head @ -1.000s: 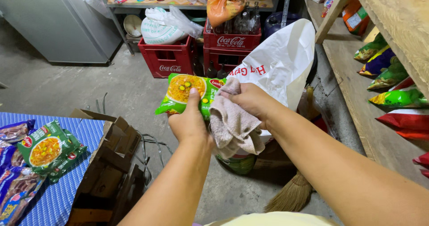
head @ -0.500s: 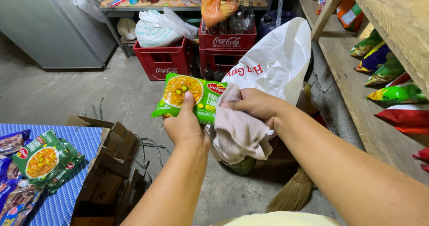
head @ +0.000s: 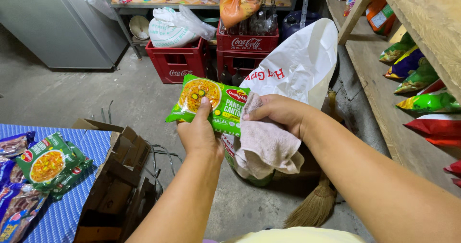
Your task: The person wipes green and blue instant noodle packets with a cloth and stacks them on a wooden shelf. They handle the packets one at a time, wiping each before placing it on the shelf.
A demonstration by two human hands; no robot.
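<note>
Left hand pinches a green noodle pack; right hand presses a pink cloth against it

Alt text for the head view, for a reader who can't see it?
The left hand holds a green noodle packet while the right hand presses a pinkish cloth to its edge. Behind are red bottle crates; a cardboard box sits lower left.

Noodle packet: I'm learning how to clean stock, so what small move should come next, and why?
Probably draw the cloth leftward across the noodle packet: the right hand presses it only at the packet's right edge, while the left hand steadies the packet.
</note>
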